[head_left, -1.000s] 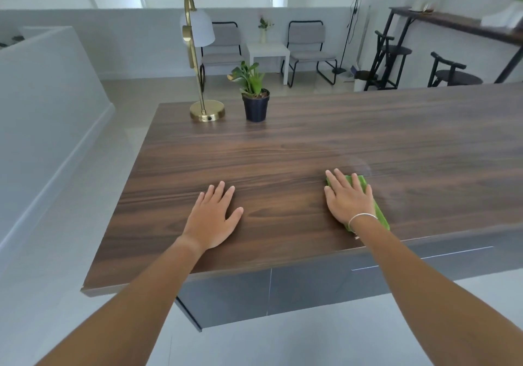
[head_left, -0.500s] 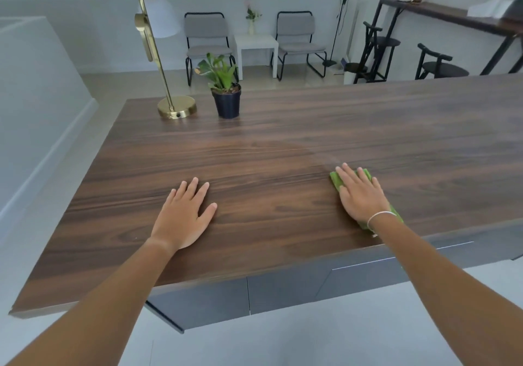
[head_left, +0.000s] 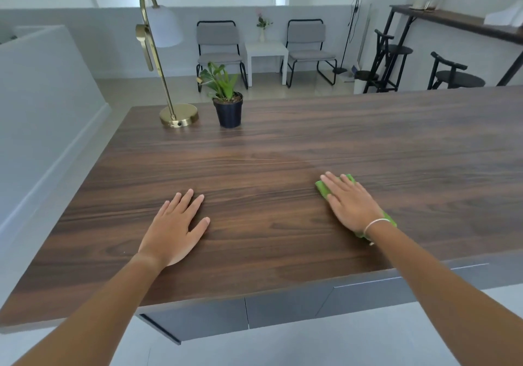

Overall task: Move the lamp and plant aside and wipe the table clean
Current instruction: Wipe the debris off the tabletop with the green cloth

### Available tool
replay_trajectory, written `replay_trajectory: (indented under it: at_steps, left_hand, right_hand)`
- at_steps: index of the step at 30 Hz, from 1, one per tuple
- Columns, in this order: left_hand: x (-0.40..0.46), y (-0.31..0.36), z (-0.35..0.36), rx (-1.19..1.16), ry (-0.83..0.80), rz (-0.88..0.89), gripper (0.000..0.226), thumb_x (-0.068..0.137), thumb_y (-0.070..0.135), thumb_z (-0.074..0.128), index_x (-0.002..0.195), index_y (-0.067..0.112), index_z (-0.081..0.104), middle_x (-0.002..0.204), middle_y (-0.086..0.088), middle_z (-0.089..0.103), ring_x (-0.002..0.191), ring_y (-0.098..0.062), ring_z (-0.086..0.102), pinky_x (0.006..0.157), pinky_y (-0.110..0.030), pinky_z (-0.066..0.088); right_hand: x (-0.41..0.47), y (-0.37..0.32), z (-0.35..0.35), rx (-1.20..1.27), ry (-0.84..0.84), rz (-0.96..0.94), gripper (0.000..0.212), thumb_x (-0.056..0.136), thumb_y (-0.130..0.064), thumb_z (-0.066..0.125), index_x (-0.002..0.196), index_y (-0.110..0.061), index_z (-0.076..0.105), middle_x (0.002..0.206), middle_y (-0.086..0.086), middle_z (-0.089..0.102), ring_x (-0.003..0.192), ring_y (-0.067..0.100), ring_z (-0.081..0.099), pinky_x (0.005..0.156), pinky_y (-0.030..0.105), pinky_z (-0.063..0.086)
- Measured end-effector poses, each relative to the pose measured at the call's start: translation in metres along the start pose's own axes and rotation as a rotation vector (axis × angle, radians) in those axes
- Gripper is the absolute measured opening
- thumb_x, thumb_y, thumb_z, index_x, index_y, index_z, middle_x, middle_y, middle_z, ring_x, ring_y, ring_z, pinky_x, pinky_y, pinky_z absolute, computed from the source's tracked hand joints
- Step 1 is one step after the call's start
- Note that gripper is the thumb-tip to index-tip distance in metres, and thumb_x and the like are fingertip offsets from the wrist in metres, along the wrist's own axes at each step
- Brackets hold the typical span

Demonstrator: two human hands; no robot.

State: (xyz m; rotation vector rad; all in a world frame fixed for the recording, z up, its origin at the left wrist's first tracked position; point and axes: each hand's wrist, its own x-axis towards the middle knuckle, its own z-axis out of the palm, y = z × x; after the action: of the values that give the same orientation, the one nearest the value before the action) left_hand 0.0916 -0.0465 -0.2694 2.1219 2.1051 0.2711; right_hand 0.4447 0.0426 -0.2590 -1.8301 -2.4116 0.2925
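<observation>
A brass lamp (head_left: 179, 115) with a white shade stands at the far left corner of the dark wooden table (head_left: 368, 144). Just to its right is a small green plant in a black pot (head_left: 228, 108). My left hand (head_left: 175, 229) lies flat on the bare wood near the front edge, fingers spread and holding nothing. My right hand (head_left: 351, 207) presses flat on a green cloth (head_left: 322, 187), which sticks out past my fingertips and at my wrist. A faint damp sheen shows on the wood beyond the cloth.
A low white wall (head_left: 42, 105) runs along the table's left side. Beyond the far edge are two grey chairs (head_left: 219, 45), a small white side table (head_left: 266, 51), black stools (head_left: 452, 76) and a high counter (head_left: 458, 21) at the right.
My head swung, so the view shifted sideways and back. Both hands stay flat on the table; the right hand with the cloth has barely moved. Lamp and plant have not moved.
</observation>
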Motion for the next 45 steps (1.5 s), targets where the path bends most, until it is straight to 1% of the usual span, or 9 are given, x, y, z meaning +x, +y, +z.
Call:
replay_trajectory:
  at_steps: [5,10,14,19,23,29,32,40,45]
  left_hand:
    - [0.002,0.002,0.001,-0.006,0.015,-0.002,0.084,0.071,0.065,0.003,0.146,0.029,0.014,0.158,0.004,0.006,0.146,-0.015,0.001,0.117,-0.029,-0.002]
    - [0.005,0.002,-0.002,-0.058,0.013,0.012,0.084,0.070,0.066,0.007,0.145,0.029,0.021,0.158,0.004,0.011,0.146,-0.015,0.004,0.116,-0.027,0.000]
    - [0.018,-0.022,-0.016,-0.130,0.013,-0.015,0.083,0.072,0.066,0.015,0.143,0.026,0.028,0.157,0.003,0.018,0.145,-0.017,0.010,0.116,-0.027,0.005]
    - [0.045,-0.086,-0.044,-0.097,0.039,-0.092,0.058,0.092,0.047,0.038,0.144,0.024,0.027,0.157,0.001,0.016,0.146,-0.019,0.009,0.117,-0.033,0.009]
    - [0.051,-0.137,-0.051,-0.045,-0.001,-0.146,0.057,0.092,0.045,0.039,0.144,0.025,0.026,0.157,0.001,0.017,0.145,-0.018,0.010,0.118,-0.033,0.009]
    - [0.055,-0.158,-0.049,-0.067,0.044,-0.121,0.070,0.081,0.062,0.026,0.142,0.030,0.030,0.156,0.005,0.022,0.144,-0.015,0.014,0.116,-0.029,0.010]
    - [0.053,-0.161,-0.046,-0.072,0.059,-0.124,0.081,0.072,0.067,0.015,0.141,0.030,0.032,0.155,0.005,0.024,0.144,-0.015,0.016,0.115,-0.029,0.011]
    - [0.055,-0.160,-0.048,-0.139,0.101,-0.106,0.058,0.088,0.050,0.043,0.140,0.026,0.037,0.153,0.005,0.028,0.143,-0.014,0.019,0.116,-0.029,0.012]
    - [0.055,-0.168,-0.048,-0.169,0.124,-0.117,0.052,0.090,0.043,0.044,0.139,0.025,0.039,0.152,0.004,0.030,0.143,-0.014,0.020,0.116,-0.028,0.012]
  right_hand:
    - [0.063,-0.010,-0.006,-0.045,0.010,0.107,0.052,0.097,-0.027,0.023,0.148,-0.024,0.013,0.159,-0.006,0.011,0.146,0.024,0.011,0.118,0.040,0.010]
    - [0.087,-0.108,0.018,-0.044,-0.025,-0.170,0.052,0.098,-0.027,0.021,0.149,-0.024,0.011,0.159,-0.007,0.009,0.146,0.023,0.009,0.120,0.038,0.008]
    - [0.054,-0.101,0.024,-0.019,-0.051,-0.295,0.050,0.099,-0.028,0.022,0.148,-0.027,0.012,0.158,-0.011,0.009,0.147,0.016,0.007,0.120,0.032,0.005]
    - [0.100,-0.050,0.006,0.000,0.000,0.009,0.050,0.098,-0.028,0.026,0.147,-0.028,0.017,0.158,-0.008,0.013,0.146,0.021,0.012,0.119,0.041,0.012]
    - [0.158,-0.084,0.010,-0.020,0.006,0.109,0.052,0.097,-0.026,0.024,0.148,-0.024,0.014,0.159,-0.006,0.012,0.146,0.024,0.011,0.119,0.040,0.009]
    - [0.178,-0.240,0.046,-0.047,-0.035,-0.296,0.052,0.097,-0.025,0.023,0.148,-0.022,0.013,0.158,-0.005,0.013,0.146,0.024,0.012,0.120,0.039,0.009]
    - [0.144,-0.253,0.053,-0.023,-0.036,-0.421,0.050,0.098,-0.026,0.022,0.148,-0.024,0.014,0.158,-0.009,0.013,0.146,0.018,0.009,0.120,0.034,0.006]
    - [0.176,-0.191,0.033,0.009,0.002,-0.074,0.050,0.098,-0.022,0.026,0.147,-0.021,0.020,0.157,-0.003,0.019,0.145,0.024,0.016,0.120,0.038,0.010]
    - [0.182,-0.285,0.052,-0.024,-0.011,-0.275,0.052,0.097,-0.021,0.026,0.147,-0.019,0.016,0.158,-0.001,0.017,0.145,0.025,0.015,0.120,0.038,0.009]
